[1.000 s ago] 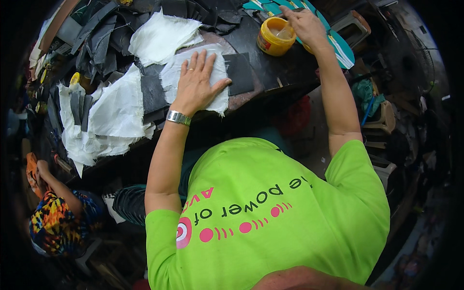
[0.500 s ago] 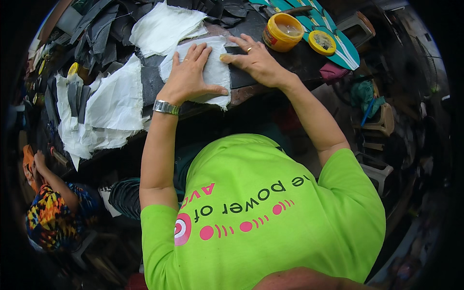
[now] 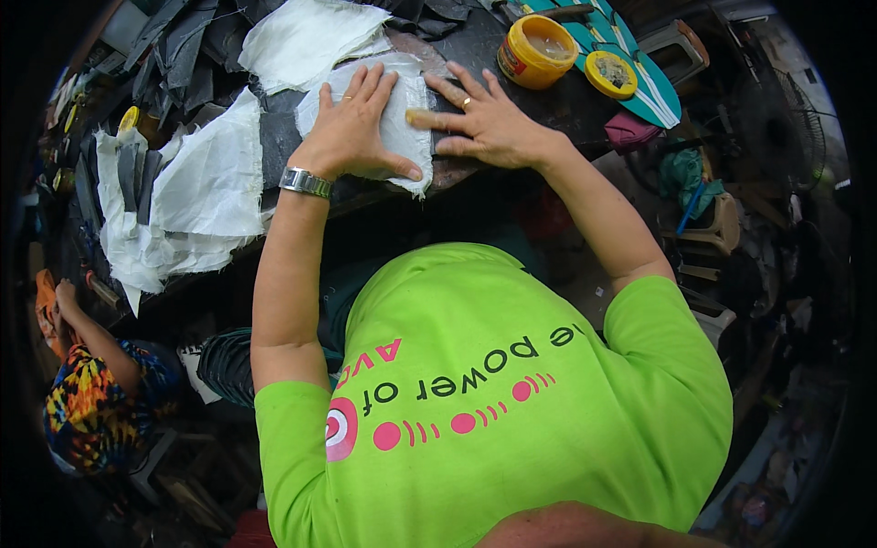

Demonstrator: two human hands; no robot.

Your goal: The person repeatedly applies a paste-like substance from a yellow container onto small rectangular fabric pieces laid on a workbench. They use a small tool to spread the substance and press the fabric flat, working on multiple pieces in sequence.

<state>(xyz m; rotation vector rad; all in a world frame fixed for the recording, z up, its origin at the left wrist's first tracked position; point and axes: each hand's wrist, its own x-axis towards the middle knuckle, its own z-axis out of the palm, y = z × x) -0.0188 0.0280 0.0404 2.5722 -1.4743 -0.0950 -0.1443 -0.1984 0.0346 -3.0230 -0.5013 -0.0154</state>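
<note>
A white cloth piece with frayed edges lies flat on the dark worktable, near its front edge. My left hand rests spread on this cloth, palm down, a watch on its wrist. Along the cloth's right edge lies my right hand, fingers apart; one fingertip touches the cloth and others reach onto the table. Neither hand grips anything. Just behind is a larger white cloth. To the left, more white cloth hangs over the table's edge, with dark strips on it.
At the back right stand an open yellow jar and its yellow lid, beside teal panels with white strips. Dark scraps pile up at the back left. A co-worker in a colourful patterned shirt sits at the lower left.
My right hand has shifted slightly right and down, its fingers spreading wider. The left hand stays flat on the cloth. The view has shifted slightly.
</note>
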